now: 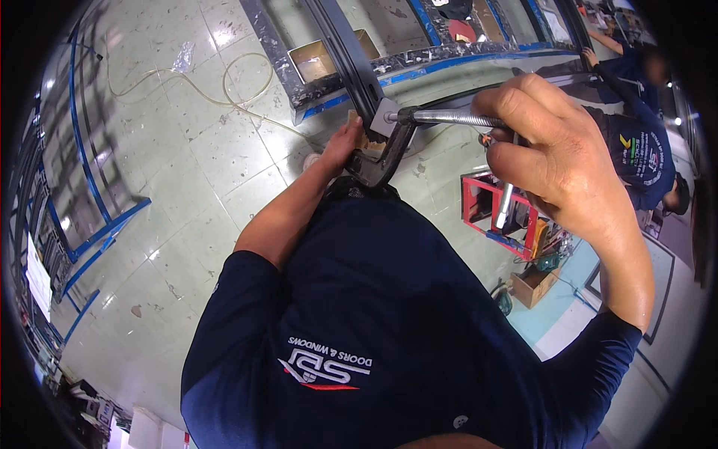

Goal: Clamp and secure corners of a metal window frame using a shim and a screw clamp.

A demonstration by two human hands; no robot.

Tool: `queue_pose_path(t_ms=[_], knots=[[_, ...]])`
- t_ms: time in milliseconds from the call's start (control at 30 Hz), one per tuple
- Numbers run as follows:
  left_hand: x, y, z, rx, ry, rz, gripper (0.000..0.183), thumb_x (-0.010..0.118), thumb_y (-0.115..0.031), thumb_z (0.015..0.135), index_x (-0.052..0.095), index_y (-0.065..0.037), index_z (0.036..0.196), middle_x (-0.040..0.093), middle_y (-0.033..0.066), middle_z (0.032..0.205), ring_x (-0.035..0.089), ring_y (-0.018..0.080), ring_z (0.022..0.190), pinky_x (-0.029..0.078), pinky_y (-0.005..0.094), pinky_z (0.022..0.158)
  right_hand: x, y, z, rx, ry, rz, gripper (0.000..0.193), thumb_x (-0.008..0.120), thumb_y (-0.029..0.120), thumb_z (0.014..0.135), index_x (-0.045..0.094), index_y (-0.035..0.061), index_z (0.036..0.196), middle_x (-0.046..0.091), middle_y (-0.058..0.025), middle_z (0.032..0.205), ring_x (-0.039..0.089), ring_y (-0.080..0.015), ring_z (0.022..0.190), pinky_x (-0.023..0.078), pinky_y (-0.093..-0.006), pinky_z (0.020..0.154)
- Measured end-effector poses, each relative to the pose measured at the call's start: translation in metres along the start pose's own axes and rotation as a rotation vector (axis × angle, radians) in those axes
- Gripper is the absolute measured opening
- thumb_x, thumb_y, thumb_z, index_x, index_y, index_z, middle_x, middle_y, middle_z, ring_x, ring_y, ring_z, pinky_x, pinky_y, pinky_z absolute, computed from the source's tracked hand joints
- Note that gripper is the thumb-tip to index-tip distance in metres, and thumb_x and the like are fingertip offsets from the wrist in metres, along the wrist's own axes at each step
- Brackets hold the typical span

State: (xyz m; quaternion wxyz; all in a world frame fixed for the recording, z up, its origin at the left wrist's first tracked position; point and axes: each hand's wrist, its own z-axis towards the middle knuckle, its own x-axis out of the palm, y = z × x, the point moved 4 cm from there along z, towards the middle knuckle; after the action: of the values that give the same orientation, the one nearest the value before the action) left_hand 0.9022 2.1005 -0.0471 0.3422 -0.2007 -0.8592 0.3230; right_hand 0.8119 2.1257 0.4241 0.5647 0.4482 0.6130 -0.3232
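Note:
A dark C-clamp (394, 153) sits at the near end of a black metal frame profile (345, 56). Its threaded screw (456, 117) runs out to the right, and a pale flat pad (384, 118) lies between the screw's foot and the profile. My right hand (557, 146) is closed around the screw's outer end, with the metal crossbar handle (505, 207) sticking out below the fingers. On the profile's other side, my left hand (342, 148) pinches a tan pad (372, 144) by the clamp's jaw; its fingertips are partly hidden.
A dark worktable with blue edging (404, 73) bears the frame. A clear hose (224, 101) loops across the tiled floor. Blue racks (93, 150) stand at left. Right are a red stand (486, 206), a wooden box (532, 284) and a co-worker (643, 142) touching the frame.

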Motion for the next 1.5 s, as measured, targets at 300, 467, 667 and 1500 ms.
queue_pose_path(t_ms=[300, 467, 667, 1500], knots=[[-0.001, -0.002, -0.001, 0.050, 0.013, 0.032, 0.063, 0.044, -0.054, 0.104, 0.049, 0.000, 0.137, 0.060, 0.0102, 0.123, 0.055, 0.0197, 0.111, 0.042, 0.0328, 0.100, -0.003, -0.013, -0.023, 0.282, -0.115, 0.641, 0.046, 0.057, -0.008, 0.069, 0.065, 0.0021, 0.114, 0.053, -0.0190, 0.140, 0.056, -0.0277, 0.120, 0.051, -0.0372, 0.091], [0.002, -0.010, -0.008, 0.059, -0.058, 0.046, 0.062, 0.048, -0.055, 0.102, 0.054, -0.002, 0.133, 0.065, 0.0090, 0.118, 0.061, 0.0179, 0.105, 0.047, 0.0325, 0.096, 0.016, -0.007, -0.031, 0.903, -0.018, 0.738, 0.061, 0.065, -0.003, 0.087, 0.046, 0.0071, 0.144, 0.062, -0.0122, 0.119, 0.060, -0.0164, 0.098, 0.051, -0.0290, 0.085], [0.004, -0.014, -0.010, 0.052, -0.024, 0.043, 0.060, 0.046, -0.054, 0.104, 0.055, -0.002, 0.131, 0.065, 0.0092, 0.116, 0.061, 0.0175, 0.105, 0.047, 0.0319, 0.094, -0.001, -0.019, -0.019, 0.517, 0.122, 0.231, 0.040, 0.066, -0.007, 0.074, 0.068, 0.0054, 0.112, 0.065, -0.0105, 0.095, 0.066, -0.0292, 0.098, 0.052, -0.0409, 0.091], [0.001, -0.005, 0.002, 0.092, 0.064, 0.151, 0.069, 0.035, -0.056, 0.106, 0.049, 0.001, 0.142, 0.057, 0.0140, 0.135, 0.054, 0.0230, 0.120, 0.041, 0.0360, 0.105, 0.006, -0.035, -0.045, 0.293, -0.394, 0.595, 0.056, 0.063, -0.012, 0.083, 0.050, 0.0001, 0.137, 0.047, -0.0226, 0.145, 0.065, -0.0361, 0.113, 0.051, -0.0445, 0.097]])
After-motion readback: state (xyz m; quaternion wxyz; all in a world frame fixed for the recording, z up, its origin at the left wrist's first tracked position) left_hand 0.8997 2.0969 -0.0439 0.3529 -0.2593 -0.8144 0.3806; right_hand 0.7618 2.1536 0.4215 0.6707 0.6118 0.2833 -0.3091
